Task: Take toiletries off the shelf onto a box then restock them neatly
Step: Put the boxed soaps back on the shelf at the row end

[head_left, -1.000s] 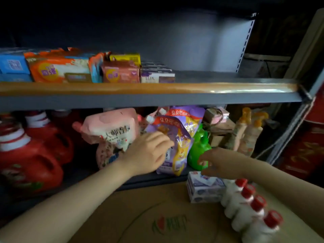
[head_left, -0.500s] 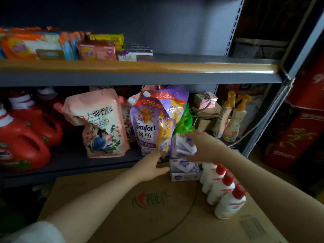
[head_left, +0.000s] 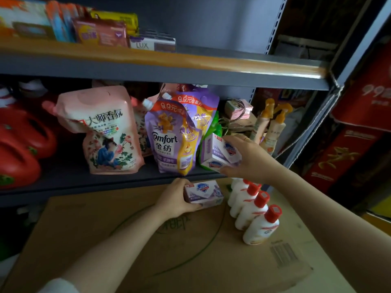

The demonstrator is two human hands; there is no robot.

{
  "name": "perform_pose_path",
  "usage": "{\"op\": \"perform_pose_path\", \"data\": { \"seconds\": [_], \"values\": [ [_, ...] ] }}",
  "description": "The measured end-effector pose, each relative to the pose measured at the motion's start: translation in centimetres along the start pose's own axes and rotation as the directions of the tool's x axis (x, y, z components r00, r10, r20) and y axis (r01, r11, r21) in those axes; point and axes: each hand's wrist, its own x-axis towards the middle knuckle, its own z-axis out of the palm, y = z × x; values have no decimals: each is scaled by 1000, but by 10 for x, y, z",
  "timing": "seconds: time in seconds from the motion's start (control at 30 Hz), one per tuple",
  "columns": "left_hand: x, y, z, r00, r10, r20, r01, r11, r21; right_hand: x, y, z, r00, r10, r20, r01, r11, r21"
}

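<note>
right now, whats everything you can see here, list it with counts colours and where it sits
soap boxes: two, lilac and white; one at the lower shelf's right front, one on the cardboard box
lotion bottles: four, white with red caps, in a row on the cardboard box, right side
cardboard box: one, brown, below the lower shelf
Comfort pouches: two, purple, lower shelf centre
pink pouch: one in front, lower shelf, left of centre
red jugs: at least two, lower shelf far left
spray bottles: two, cream with orange tops, lower shelf right
packets and boxes: several, mixed colours, upper shelf left
left hand: grips the soap box on the cardboard
right hand: grips the shelf-level soap box
</note>
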Motion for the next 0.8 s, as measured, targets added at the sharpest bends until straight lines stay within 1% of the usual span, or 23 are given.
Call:
{"op": "perform_pose_path", "data": {
  "seconds": [0.1,0.2,0.3,0.4,0.47,0.57,0.63,0.73,0.8],
  "values": [
    [-18,-3,-28,996,0,-88,-3,1000,-27,5,-7,5,997,-60,-53,61,998,10],
    [-34,2,-73,969,41,-245,-60,996,-71,14,-19,2,980,-112,-166,118,993,30],
    [-47,21,-130,896,142,-421,-203,974,-103,26,-33,-15,942,-166,-290,184,982,36],
    [-48,40,-190,820,270,-505,-345,937,-60,42,-50,-44,903,-178,-390,202,979,22],
    [-43,55,-227,802,300,-516,-398,913,-87,52,-63,-67,875,-166,-454,197,980,21],
    [-31,77,-269,800,359,-481,-428,903,-38,73,-79,-96,882,-32,-470,103,987,126],
    [-22,93,-296,843,303,-444,-383,918,-102,97,-84,-112,897,70,-437,29,976,216],
    [-6,122,-327,895,231,-383,-289,952,-99,123,-82,-126,897,229,-377,-97,936,338],
    [5,140,-341,927,165,-336,-214,970,-112,135,-82,-133,899,301,-318,-180,916,360]
  ]
}}
